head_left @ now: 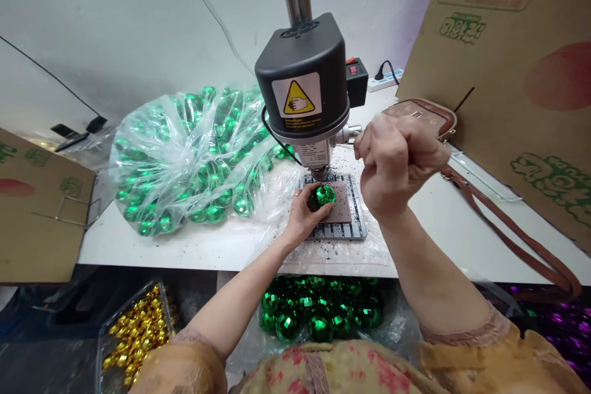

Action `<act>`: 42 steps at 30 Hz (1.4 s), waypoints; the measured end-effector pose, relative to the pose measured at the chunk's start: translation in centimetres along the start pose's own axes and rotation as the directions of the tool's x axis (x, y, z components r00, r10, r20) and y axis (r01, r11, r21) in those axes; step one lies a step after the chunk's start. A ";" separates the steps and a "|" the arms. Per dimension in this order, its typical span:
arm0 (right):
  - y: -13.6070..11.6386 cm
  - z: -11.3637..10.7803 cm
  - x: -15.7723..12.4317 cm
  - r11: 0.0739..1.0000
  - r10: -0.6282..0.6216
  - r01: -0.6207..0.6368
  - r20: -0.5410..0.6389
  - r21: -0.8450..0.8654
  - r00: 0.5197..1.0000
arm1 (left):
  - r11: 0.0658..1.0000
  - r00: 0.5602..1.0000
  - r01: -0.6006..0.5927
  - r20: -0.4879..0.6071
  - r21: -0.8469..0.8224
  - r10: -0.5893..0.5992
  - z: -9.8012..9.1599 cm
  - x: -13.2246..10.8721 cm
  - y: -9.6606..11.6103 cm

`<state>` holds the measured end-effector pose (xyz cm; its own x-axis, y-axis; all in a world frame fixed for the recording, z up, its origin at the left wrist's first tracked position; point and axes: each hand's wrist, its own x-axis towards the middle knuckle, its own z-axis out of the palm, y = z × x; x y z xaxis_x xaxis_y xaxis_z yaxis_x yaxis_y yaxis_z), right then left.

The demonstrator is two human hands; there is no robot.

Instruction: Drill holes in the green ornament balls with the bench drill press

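Beneath the chuck [318, 173] of a small bench drill press [302, 74], my left hand [302, 215] grips a shiny green faceted ball [325, 195]. The ball rests on a brown pad [342, 203] over the slotted metal base [357, 228], with a dark spot on its top. My right hand [392, 163] is closed in a fist at the press's right side, by the silver feed hub [353, 132]. It appears wrapped round the feed lever, mostly hidden by the fingers. Dark shavings are scattered over the base and around it.
A clear plastic bag [175, 148] of green balls lies left of the press. More green balls [321, 323] sit below the table edge, near my lap. Gold balls fill a clear bin [168, 305]. Cardboard boxes [508, 74] and a brown-strapped bag [415, 109] stand right.
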<state>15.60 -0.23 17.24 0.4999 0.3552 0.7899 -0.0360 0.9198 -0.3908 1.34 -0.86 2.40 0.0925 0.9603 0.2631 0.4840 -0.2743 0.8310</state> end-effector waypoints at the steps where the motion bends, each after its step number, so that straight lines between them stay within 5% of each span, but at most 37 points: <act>1: 0.2 -0.2 -0.2 1.000 -0.021 0.021 0.000 0.000 1.000 | 1.000 1.000 -0.008 0.004 0.001 0.008 0.0 0.0 0.0; 13: 1.2 -1.5 -1.3 0.983 -0.184 0.184 0.062 0.009 0.981 | 0.999 0.999 -0.049 -0.008 0.012 0.049 0.1 -0.1 -0.5; 42: 1.8 -2.4 -2.6 0.973 -0.232 0.230 0.088 0.034 0.969 | 0.999 0.998 -0.053 -0.036 -0.005 0.052 0.4 -0.2 -0.7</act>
<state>16.30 0.09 13.39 0.4166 0.1453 0.8974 0.0505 0.9819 -0.1825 1.36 -0.85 1.56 0.0866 0.9422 0.3238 0.4742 -0.3248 0.8183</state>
